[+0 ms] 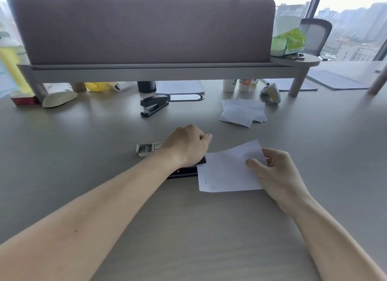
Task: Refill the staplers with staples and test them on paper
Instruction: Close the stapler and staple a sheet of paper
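A black stapler [184, 172] lies on the grey desk [83, 155], mostly hidden under my left hand [186, 144], which presses down on its top with curled fingers. My right hand [274, 171] pinches a white sheet of paper [226, 171] whose left edge sits in the stapler's mouth. An open box of staples [146, 149] lies just left of my left hand. A second black stapler [154, 105] stands farther back. A loose pile of white papers [244, 112] lies at the back right.
A raised shelf with a grey fabric divider [146, 29] spans the back of the desk. Under it stand cups [237, 84], a dark cup [146, 86] and a white game controller [271, 92]. A cream mouse-shaped object [59, 98] lies at the back left.
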Motion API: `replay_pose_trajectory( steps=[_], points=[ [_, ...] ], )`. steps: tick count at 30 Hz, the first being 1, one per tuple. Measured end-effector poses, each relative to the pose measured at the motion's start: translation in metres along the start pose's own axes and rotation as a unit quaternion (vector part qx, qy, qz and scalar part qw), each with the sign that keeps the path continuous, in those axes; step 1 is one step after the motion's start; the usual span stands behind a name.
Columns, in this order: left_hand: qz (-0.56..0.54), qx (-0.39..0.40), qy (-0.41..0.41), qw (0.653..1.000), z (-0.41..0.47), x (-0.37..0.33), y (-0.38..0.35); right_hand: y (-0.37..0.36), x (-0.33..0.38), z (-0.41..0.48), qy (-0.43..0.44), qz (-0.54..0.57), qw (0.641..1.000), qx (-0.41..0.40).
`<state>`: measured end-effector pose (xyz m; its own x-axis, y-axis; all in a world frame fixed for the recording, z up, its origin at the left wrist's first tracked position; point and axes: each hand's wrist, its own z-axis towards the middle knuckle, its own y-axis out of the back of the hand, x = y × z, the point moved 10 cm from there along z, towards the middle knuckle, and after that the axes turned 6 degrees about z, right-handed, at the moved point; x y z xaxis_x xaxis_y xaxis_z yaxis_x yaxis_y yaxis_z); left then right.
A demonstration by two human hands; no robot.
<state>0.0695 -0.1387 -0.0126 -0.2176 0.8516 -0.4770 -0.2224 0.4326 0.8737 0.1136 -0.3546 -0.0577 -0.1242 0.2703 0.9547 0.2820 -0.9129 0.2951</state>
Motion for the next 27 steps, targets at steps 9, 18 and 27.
replay_pose_trajectory(
  steps=[9,18,27],
  points=[
    [0.023,-0.007,0.001,1.0,-0.004,0.0,-0.003,0.0,0.001,-0.001,0.007,-0.012,1.0,-0.003],
    [0.023,0.0,-0.004,1.0,-0.003,-0.003,-0.008,0.0,0.0,0.0,0.012,-0.013,1.0,-0.008],
    [0.014,0.011,0.007,1.0,-0.002,0.0,-0.008,0.0,0.002,-0.001,0.011,-0.015,1.0,-0.006]
  ],
)
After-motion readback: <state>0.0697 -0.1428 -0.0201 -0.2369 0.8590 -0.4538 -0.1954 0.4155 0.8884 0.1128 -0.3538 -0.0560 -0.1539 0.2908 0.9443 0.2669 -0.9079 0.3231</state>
